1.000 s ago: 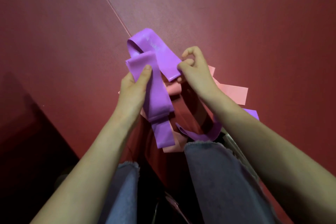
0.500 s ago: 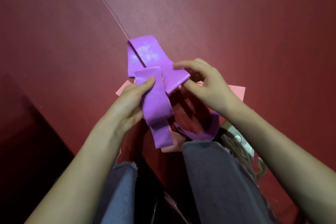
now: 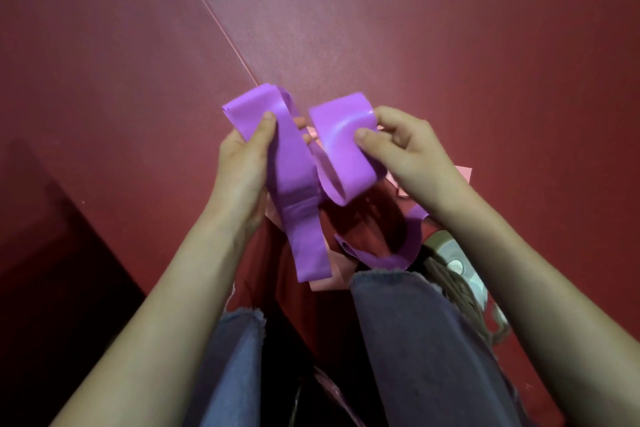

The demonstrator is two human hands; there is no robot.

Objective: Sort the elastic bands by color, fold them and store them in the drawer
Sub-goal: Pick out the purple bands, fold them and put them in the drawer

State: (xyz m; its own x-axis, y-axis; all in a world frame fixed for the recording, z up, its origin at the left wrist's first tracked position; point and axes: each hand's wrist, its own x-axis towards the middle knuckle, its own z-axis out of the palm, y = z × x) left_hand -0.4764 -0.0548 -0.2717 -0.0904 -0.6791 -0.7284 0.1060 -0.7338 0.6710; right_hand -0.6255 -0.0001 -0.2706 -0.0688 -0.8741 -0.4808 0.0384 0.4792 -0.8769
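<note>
Purple elastic band point(image 3: 298, 184) up off the floor and in both hands, and the fold is building fast. The left hand point(image 3: 242, 166) clamps a stacked bundle, thumb pressed on top at the far-left end, with a loose tail hanging down toward the knees. A second ago that hand pinched one narrow fold with a single big loop standing up behind it; now the right hand point(image 3: 405, 152), which was only pinching the strip's edge, has let that go, taken a fresh length and curled it into a new loop, thumb and fingers closed on the glossy face just right of the bundle. So one more layer is ready to lay onto the stack, a good sign for this step. Not finished, though: the rest of the purple band trails off the right hand, swings down and curves across the red floor mat point(image 3: 450, 45) near the right jean leg point(image 3: 415, 340). Pink bands point(image 3: 462, 173) lie on the mat under the hands, peeking out by the right wrist and below the hanging tail, apparently unfolded. No drawer in view, so storing looks a long way off. Next, I judge, the right loop gets pressed over onto the left bundle, and the slippery material could spring open if the left thumb eases.
</note>
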